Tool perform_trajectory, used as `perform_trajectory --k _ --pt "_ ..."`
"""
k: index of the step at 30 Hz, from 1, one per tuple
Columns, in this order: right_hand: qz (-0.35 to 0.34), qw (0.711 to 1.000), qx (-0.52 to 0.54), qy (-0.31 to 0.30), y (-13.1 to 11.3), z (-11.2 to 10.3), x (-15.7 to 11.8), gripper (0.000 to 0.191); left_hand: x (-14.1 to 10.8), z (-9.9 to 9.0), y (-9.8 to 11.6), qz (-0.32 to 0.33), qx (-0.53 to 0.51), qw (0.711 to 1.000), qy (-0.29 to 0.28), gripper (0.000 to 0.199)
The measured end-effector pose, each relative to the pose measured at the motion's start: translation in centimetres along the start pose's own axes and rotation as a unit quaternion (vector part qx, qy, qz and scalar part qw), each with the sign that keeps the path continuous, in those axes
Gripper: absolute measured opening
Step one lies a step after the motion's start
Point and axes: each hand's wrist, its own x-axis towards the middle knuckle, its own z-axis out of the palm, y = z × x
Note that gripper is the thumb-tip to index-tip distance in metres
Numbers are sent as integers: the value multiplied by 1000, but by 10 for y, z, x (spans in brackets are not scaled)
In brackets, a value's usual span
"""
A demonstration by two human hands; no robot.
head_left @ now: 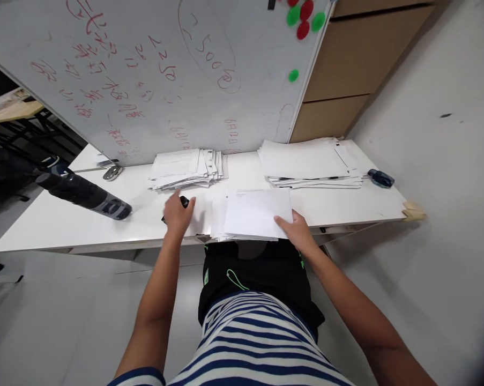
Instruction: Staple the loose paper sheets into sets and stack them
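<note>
Your R hand (300, 231) has its grip clamped on the paper stack (258, 212) at the table's (141, 187) near edge; pinch lightly w/ sheets flush. L hand (176, 213) is at a black item (184, 201); can't tell if that grip's closed.

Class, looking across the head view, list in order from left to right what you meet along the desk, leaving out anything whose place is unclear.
Dark bottle, smaller paper stack, larger paper stack, small dark blue object, tan piece at the corner of the desk.
</note>
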Motion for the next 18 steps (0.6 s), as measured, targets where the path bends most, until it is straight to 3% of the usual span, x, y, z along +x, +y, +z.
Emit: perform_trajectory --k 2,4,6,10,18 --pt "13 1000 3 -9 5 3 -1 43 17 -6 -27 -50 145 988 -10 63" --pt "24 1000 14 -11 9 6 -3 43 25 -7 -48 -67 187 978 -67 53" --pt "39 999 32 -17 11 11 -6 44 25 -6 -60 -34 179 978 -104 46" --pt "63 995 66 -39 10 26 -11 47 12 -5 -63 53 125 983 -127 45" --pt "54 992 73 -88 -7 61 -1 43 -4 -7 -54 119 73 977 -161 39"
